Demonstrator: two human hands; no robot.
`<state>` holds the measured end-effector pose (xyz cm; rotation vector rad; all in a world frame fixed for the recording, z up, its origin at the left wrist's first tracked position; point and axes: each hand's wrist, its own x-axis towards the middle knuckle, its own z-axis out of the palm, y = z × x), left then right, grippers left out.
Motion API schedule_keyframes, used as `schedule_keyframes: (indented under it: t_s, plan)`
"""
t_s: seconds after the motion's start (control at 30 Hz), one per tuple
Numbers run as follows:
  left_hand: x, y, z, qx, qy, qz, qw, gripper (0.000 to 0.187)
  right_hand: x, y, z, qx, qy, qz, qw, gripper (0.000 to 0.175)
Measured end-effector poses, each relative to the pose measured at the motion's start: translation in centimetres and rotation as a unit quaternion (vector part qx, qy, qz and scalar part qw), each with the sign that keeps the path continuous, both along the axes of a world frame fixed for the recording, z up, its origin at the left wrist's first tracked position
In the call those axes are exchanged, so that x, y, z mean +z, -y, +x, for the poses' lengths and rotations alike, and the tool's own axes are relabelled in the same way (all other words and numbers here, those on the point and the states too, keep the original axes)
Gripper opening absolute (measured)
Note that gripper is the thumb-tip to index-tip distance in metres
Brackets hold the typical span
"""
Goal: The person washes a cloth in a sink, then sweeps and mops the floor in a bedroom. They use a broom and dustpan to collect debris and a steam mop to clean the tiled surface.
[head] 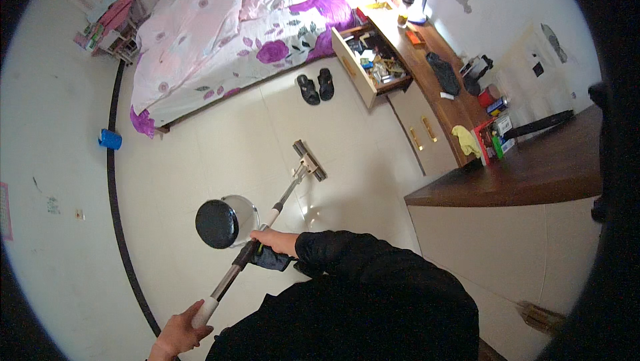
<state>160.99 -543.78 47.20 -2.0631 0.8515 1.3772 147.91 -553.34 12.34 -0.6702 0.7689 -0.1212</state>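
Note:
Both of my hands are on the long handle of a sponge mop (286,195), which slants across the tiled floor. My left hand (183,330) grips the white end of the handle at the lower left. Further along the pole, my right hand (270,239) is closed around it near a dark grip. The mop head (309,161) rests on the floor, away from me. Beside the pole stands a stool with a round black seat (216,224) and a metal ring. Something dark hangs below my right hand; its kind is unclear.
A bed (210,46) with floral bedding fills the back, with a person's arm at its top. Black slippers (316,87) lie before it. A filled drawer (372,63) stands pulled out from the wooden desk (450,106). A blue bin (110,139) is by the left wall.

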Motion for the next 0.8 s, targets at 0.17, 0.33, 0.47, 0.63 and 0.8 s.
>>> schedule_keyframes:
  t_s: [0.17, 0.33, 0.47, 0.63, 0.8]
  plan:
    - [-0.9, -2.5, 0.3, 0.029, -0.077, -0.162, 0.983, 0.059, 0.1, 1.7, -0.5, -0.031, -0.055, 0.033, 0.997, 0.028]
    - [-2.4, -3.1, 0.6, 0.123, -0.148, -0.178, 0.965, 0.059, -4.0, 2.8, -0.6, 0.017, 0.045, -0.150, 0.987, 0.032]
    - [-3.2, -2.8, 0.1, 0.145, -0.165, -0.170, 0.961, 0.059, -4.7, 3.2, -0.5, -0.022, -0.082, -0.010, 0.996, 0.033]
    - [-3.7, -3.0, -0.4, 0.168, -0.170, -0.158, 0.958, 0.058, -3.3, 3.2, -1.4, 0.000, -0.073, -0.035, 0.997, 0.034]
    - [-3.8, -3.0, -0.6, 0.173, -0.184, -0.156, 0.955, 0.056, -4.4, 2.8, -1.6, -0.016, -0.077, -0.034, 0.996, 0.034]
